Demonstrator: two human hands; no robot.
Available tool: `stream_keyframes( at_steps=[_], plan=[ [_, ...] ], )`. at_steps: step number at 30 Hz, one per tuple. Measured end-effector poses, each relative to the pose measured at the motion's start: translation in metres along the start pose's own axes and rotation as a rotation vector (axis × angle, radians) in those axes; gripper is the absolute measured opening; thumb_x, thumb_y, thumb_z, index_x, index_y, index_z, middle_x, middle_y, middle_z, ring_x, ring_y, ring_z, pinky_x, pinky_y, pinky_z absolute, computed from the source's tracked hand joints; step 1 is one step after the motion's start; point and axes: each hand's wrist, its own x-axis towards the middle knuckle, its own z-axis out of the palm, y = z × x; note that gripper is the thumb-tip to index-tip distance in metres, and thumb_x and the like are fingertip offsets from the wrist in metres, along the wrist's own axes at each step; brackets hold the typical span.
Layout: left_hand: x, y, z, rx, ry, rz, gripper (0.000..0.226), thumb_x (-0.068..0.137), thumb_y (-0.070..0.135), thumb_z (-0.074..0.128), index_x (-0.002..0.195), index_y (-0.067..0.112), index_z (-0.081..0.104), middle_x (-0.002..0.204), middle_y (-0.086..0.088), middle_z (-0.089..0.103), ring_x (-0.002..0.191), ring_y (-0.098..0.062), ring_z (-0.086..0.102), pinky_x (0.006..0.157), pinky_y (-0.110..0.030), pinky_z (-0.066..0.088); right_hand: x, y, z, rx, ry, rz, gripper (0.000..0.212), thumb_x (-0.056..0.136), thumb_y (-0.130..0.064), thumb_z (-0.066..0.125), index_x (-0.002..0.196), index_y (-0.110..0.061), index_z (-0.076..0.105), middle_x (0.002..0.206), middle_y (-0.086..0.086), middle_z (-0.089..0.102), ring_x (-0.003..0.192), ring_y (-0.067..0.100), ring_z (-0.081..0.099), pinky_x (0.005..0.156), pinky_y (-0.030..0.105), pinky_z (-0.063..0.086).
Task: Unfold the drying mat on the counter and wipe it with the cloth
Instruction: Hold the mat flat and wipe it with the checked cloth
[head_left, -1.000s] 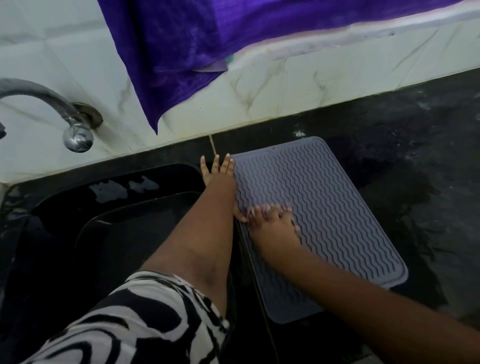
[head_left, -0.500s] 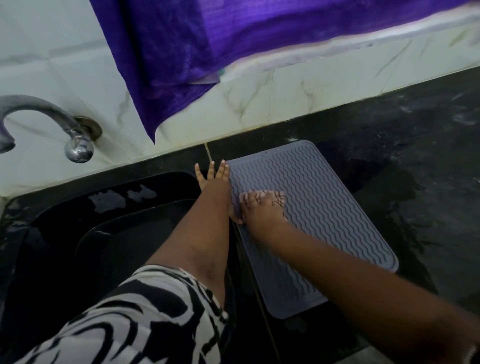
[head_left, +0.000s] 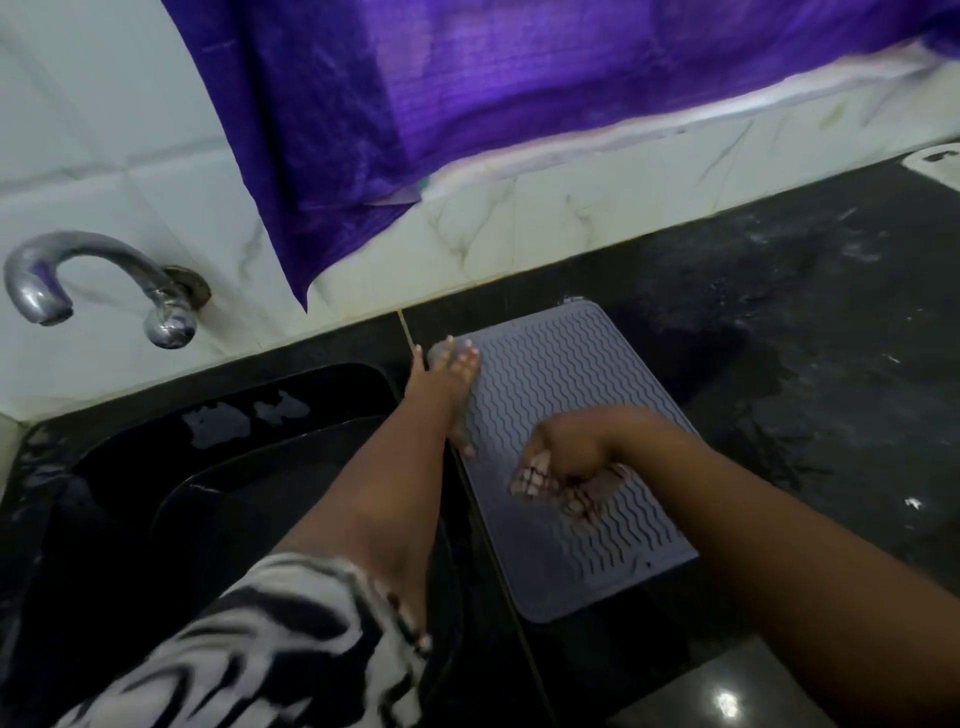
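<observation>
1. My right hand (head_left: 563, 457) presses a blurred cloth (head_left: 597, 491) onto the drying mat (head_left: 566, 395), fingers curled over it.
2. My left hand (head_left: 447, 387) lies open, flat on the mat's far-left edge.
3. The mat lies unfolded on the counter (head_left: 805, 332), beside the sink (head_left: 218, 467).

right hand (head_left: 563, 460) slid toward mat's (head_left: 582, 395) near half | left hand (head_left: 447, 384) shifted onto mat edge

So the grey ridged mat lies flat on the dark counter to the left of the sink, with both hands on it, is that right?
Not quite: the head view shows the mat lying to the right of the sink, not the left. The rest holds: it lies flat on the dark counter, with the left hand and right hand on it.
</observation>
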Motion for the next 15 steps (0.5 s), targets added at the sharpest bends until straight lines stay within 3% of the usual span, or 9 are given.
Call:
stream_keyframes(
  at_steps=[4,7,9,12,15],
  plan=[
    [-0.017,0.01,0.016,-0.225,-0.105,0.144,0.107,0.083,0.034,0.074,0.154,0.016,-0.003,0.162,-0.006,-0.011,0.15,-0.025,-0.001,0.122,-0.041,0.006,0.039,-0.012,0.038,-0.234,0.208,-0.009,0.044,0.094,-0.022,0.053,0.138,-0.018,0.05,0.14,0.009,0.052,0.125,0.029,0.051,0.102,0.041,0.042],
    [-0.022,0.007,0.026,-0.223,-0.146,0.131,0.095,0.093,0.037,0.06,0.153,0.013,-0.01,0.16,-0.004,-0.02,0.149,-0.023,-0.008,0.121,-0.049,0.004,0.056,-0.015,0.101,-0.399,0.267,0.157,0.065,0.099,-0.032,0.04,0.154,-0.012,0.011,0.161,0.017,0.011,0.139,0.05,0.023,0.104,0.061,0.035],
    [-0.021,0.01,0.022,-0.143,-0.18,0.114,0.096,0.094,0.041,0.057,0.152,0.015,-0.014,0.16,-0.001,-0.022,0.149,-0.021,-0.009,0.118,-0.056,0.001,0.052,-0.013,0.128,-0.471,0.272,0.197,0.077,0.098,-0.036,0.042,0.153,-0.011,-0.004,0.162,0.017,-0.002,0.139,0.057,0.011,0.103,0.068,0.03],
    [-0.023,0.016,0.015,-0.106,-0.217,0.08,0.095,0.095,0.041,0.056,0.151,0.017,-0.016,0.159,0.001,-0.023,0.149,-0.019,-0.009,0.117,-0.059,-0.001,0.027,-0.014,0.148,-0.427,0.204,0.193,0.076,0.096,-0.037,0.046,0.153,-0.008,0.004,0.158,0.018,0.015,0.138,0.049,0.023,0.099,0.069,0.031],
    [-0.027,0.018,0.014,-0.078,-0.206,0.053,0.092,0.096,0.037,0.055,0.151,0.018,-0.016,0.16,0.001,-0.022,0.149,-0.02,-0.009,0.117,-0.058,-0.004,-0.01,-0.013,0.15,-0.511,0.024,0.119,0.052,0.098,-0.026,0.046,0.146,-0.008,0.034,0.147,0.014,0.039,0.131,0.035,0.042,0.092,0.056,0.047]
  ],
)
